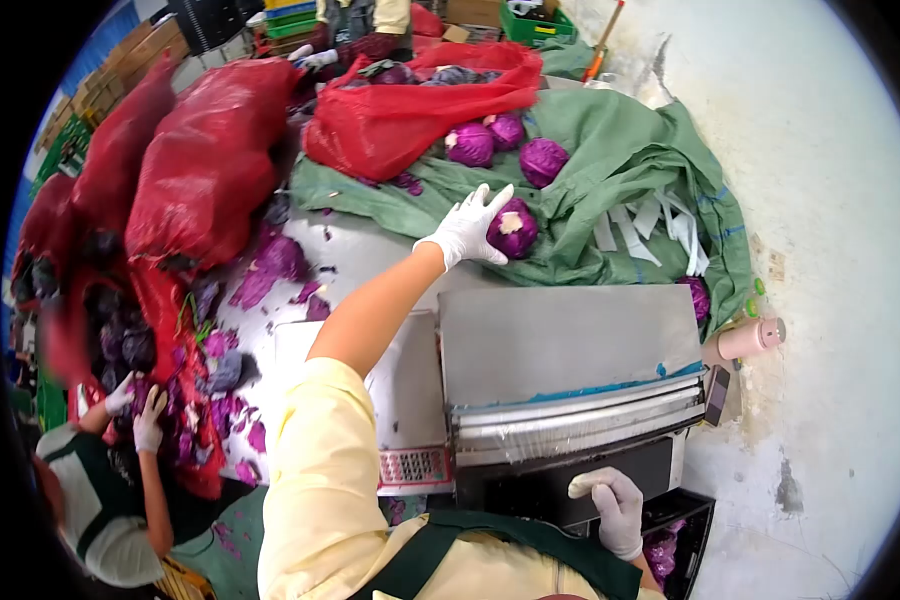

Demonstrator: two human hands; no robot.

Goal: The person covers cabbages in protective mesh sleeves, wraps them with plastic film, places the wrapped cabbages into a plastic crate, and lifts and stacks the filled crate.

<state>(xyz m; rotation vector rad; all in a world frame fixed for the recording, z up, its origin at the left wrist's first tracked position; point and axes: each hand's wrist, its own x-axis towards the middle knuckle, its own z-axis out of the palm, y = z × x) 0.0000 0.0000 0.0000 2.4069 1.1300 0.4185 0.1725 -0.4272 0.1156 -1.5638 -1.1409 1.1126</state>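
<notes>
My left hand (465, 232), in a white glove, reaches out over the table to a red cabbage (515, 230) whose pale cut stem faces up. Its fingers are spread round the left side of that cabbage, apparently touching it. My right hand (615, 508), also gloved, hovers low in front of the film wrapping machine (570, 340). Its fingers are curled in, and nothing shows in them. The machine has a grey top plate, rolls of clear film (580, 430) along its front and a heating plate (405, 390) on the left.
Several red cabbages (543, 162) lie on a green sheet (610, 140) beside a red mesh bag (420, 115). Full red sacks (210, 155) stand at left. A co-worker (110, 500) handles cabbage there; another person (365, 25) stands behind. A pink bottle (750, 338) and phone (716, 394) lie right.
</notes>
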